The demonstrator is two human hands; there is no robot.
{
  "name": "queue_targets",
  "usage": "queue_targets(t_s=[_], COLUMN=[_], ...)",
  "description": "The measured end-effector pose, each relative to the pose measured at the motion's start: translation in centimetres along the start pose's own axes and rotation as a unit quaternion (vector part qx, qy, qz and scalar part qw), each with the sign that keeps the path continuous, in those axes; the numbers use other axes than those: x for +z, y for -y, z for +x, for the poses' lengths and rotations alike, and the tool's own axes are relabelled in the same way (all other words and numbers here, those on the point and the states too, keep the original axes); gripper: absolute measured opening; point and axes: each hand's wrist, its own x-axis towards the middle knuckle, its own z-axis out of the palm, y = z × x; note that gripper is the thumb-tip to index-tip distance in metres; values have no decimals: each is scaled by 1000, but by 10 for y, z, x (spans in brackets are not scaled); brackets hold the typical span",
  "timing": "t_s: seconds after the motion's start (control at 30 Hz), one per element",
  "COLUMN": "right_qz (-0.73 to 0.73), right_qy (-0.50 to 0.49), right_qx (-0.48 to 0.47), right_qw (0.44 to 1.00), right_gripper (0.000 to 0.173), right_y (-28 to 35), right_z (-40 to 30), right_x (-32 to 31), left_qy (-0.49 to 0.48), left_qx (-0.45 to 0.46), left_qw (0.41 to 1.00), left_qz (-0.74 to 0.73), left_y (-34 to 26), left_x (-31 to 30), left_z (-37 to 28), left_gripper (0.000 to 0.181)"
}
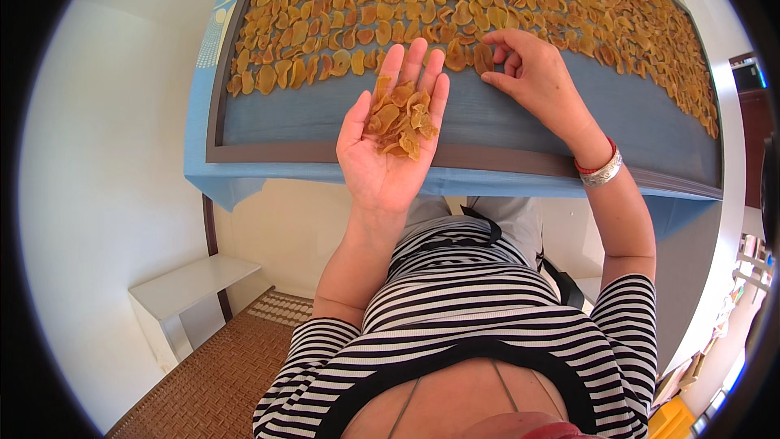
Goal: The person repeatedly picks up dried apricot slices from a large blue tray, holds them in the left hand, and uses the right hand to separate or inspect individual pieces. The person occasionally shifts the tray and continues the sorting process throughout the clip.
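Palm up above the near edge of a framed mesh screen, my left hand carries a small heap of dried amber-brown slices on its open palm and lower fingers. To its right, my right hand has its thumb and index finger at one darker slice, at the near border of the laid-out slices. Whether that slice is pinched or only touched is hard to tell. Many similar flat slices lie in close rows over the far part of the screen.
The screen has a brown frame and rests on a blue cloth that hangs over the near edge. A white wall stands at the left, with a low white shelf and a woven brown mat below.
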Motion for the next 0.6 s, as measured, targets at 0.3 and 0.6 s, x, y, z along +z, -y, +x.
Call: queue_targets(t_s=[0.3, 0.6], right_qz=[117, 158], right_qy=[-218, -234], right_qx=[43, 21], right_qw=[968, 959], right_gripper=[18, 14], right_y=[-1, -1], right_z=[8, 9], right_x=[-22, -23], left_qy=[0, 0], left_qx=[2, 5], left_qw=[1000, 1000], left_qz=[0, -20], left_y=[0, 3], left_x=[0, 0], left_z=[0, 1], left_gripper=[54, 54])
